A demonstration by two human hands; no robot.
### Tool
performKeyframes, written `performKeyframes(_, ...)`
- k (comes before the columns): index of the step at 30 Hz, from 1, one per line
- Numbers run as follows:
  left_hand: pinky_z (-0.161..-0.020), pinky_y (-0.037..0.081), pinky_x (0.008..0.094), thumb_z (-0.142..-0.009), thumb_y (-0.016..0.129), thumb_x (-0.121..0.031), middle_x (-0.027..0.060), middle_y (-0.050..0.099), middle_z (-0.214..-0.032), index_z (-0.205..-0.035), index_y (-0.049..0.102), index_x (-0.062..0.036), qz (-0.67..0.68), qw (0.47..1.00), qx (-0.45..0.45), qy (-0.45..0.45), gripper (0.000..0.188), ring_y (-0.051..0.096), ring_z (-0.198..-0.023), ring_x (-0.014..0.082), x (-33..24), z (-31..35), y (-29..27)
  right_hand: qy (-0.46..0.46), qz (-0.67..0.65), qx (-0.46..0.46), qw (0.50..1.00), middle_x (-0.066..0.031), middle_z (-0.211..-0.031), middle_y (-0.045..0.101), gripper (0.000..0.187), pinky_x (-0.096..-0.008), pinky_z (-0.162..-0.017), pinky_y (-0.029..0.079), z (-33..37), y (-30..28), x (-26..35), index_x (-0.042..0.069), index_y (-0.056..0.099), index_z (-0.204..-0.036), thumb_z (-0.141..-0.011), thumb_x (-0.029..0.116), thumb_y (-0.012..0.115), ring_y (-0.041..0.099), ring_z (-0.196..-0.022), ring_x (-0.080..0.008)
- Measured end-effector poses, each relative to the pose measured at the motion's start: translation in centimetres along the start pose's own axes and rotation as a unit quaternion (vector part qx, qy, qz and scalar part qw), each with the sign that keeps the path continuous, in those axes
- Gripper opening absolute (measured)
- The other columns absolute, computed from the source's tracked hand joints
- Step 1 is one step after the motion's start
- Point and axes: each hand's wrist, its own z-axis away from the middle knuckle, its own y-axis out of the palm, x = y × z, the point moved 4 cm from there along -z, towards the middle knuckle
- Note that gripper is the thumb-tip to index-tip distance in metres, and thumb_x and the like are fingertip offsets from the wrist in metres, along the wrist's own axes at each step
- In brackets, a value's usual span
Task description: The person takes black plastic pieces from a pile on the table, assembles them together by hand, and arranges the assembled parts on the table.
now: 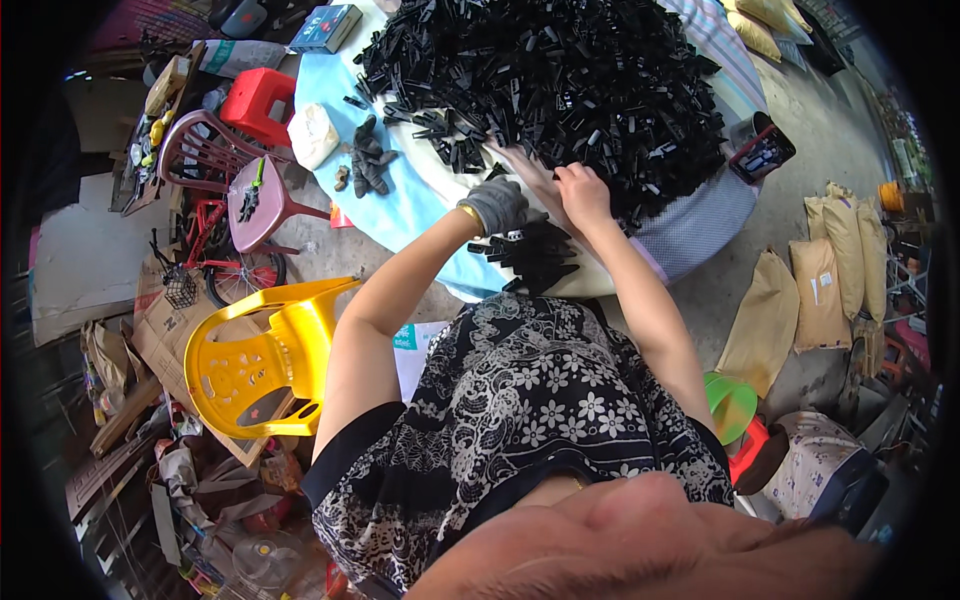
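A large heap of small, narrow black plastic pieces (545, 85), clip-like in shape, covers the far part of a round cloth-covered table (420, 235). My left hand (497, 206) wears a grey glove and is closed. A dark piece (495, 172) pokes out at its fingertips. Bare and with bent fingers, my right hand (584, 196) is at the heap's near edge; what its fingertips pinch, if anything, is hidden. Between my forearms, close to my body, lies a smaller group of black pieces (535, 258), roughly lined up side by side.
On the table's left are a dark glove (368, 158), a white bag (313, 136) and a blue box (326, 28). A phone (762, 153) stands at the right edge. A yellow chair (265, 360) is to my left; tan sacks (822, 285) stand on the right.
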Motion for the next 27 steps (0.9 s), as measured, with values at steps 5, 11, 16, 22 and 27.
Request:
performKeyframes(5, -0.076, 0.048, 0.0408, -0.081, 0.057, -0.032, 0.0163, 0.063, -0.090, -0.116, 0.053, -0.0125, 0.056, 0.989, -0.097, -0.096, 0.040, 0.059, -0.094, 0.0341, 1.0, -4.6, -2.1, 0.000, 0.058, 0.023, 0.998, -0.0085, -0.084, 0.057, 0.023, -0.0378, -0.068, 0.049, 0.2, 1.9, 0.5, 0.009, 0.059, -0.100, -0.079, 0.014, 0.052, 0.057, -0.083, -0.0272)
performKeyframes(11, -0.078, 0.048, 0.0463, -0.077, 0.061, -0.037, 0.0210, 0.058, -0.099, -0.110, 0.051, -0.0081, 0.115, 0.965, -0.149, -0.182, 0.045, 0.059, -0.092, 0.0387, 0.6, -6.1, -0.2, 0.104, -0.008, 0.006, 0.995, -0.0120, -0.081, 0.059, 0.016, -0.0391, -0.069, 0.049, 2.0, 1.1, -0.4, 0.005, 0.060, -0.090, -0.076, 0.012, 0.056, 0.059, -0.080, -0.0299)
performKeyframes(16, -0.075, 0.047, 0.0455, -0.079, 0.058, -0.018, 0.0220, 0.059, -0.099, -0.111, 0.046, -0.0086, 0.131, 0.951, -0.211, -0.186, 0.036, 0.059, -0.090, 0.0388, 2.9, -6.8, 2.4, 0.055, -0.086, -0.044, 0.994, -0.0102, -0.082, 0.059, 0.018, -0.0383, -0.066, 0.047, 3.4, -0.2, 0.2, 0.005, 0.058, -0.083, -0.072, 0.016, 0.067, 0.059, -0.078, -0.0294)
performKeyframes(22, -0.073, 0.048, 0.0450, -0.079, 0.053, -0.013, 0.0213, 0.061, -0.100, -0.113, 0.044, -0.0073, 0.200, 0.943, -0.166, -0.208, 0.035, 0.060, -0.090, 0.0374, 2.1, -3.8, 1.2, 0.047, -0.134, 0.015, 0.990, -0.0098, -0.082, 0.056, 0.023, -0.0396, -0.065, 0.048, 4.9, -0.4, -1.4, 0.006, 0.053, -0.082, -0.071, 0.017, 0.069, 0.058, -0.076, -0.0310)
performKeyframes(27, -0.082, 0.047, 0.0410, -0.077, 0.059, -0.015, 0.0198, 0.059, -0.105, -0.117, 0.046, -0.0036, 0.229, 0.948, -0.216, -0.047, 0.043, 0.058, -0.096, 0.0358, 1.1, -1.5, 1.2, -0.022, -0.065, 0.030, 0.997, -0.0115, -0.081, 0.058, 0.017, -0.0400, -0.059, 0.049, 4.8, -1.0, -0.5, 0.006, 0.054, -0.080, -0.077, 0.019, 0.065, 0.060, -0.070, -0.0301)
